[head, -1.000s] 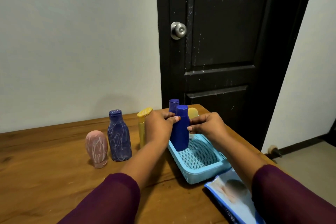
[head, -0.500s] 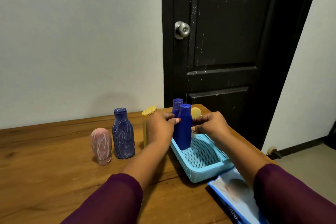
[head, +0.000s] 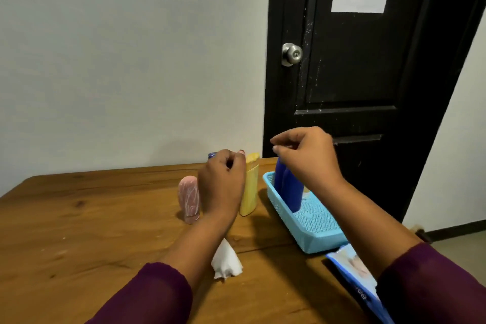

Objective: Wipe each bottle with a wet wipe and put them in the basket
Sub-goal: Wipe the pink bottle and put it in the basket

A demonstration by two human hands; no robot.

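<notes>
One head-worn view looks forward and slightly down from above the near edge of the worktop (head: 92,218). It sits close behind the left hand (head: 223,184) and right hand (head: 307,158), facing the far wall (head: 105,73) at left and the door (head: 355,73) at right.

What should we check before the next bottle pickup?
1. Blue bottles upright in basket: ok.
2. Right hand above them, holding nothing: ok.
3. Wipe available, lying on table beside the left forearm: ok.
4. Left hand grip on patterned blue bottle: cannot tell, the hand hides it.
5. Yellow bottle and pink bottle upright on table: ok.
6. Room in basket: ok, near end bare.
</notes>
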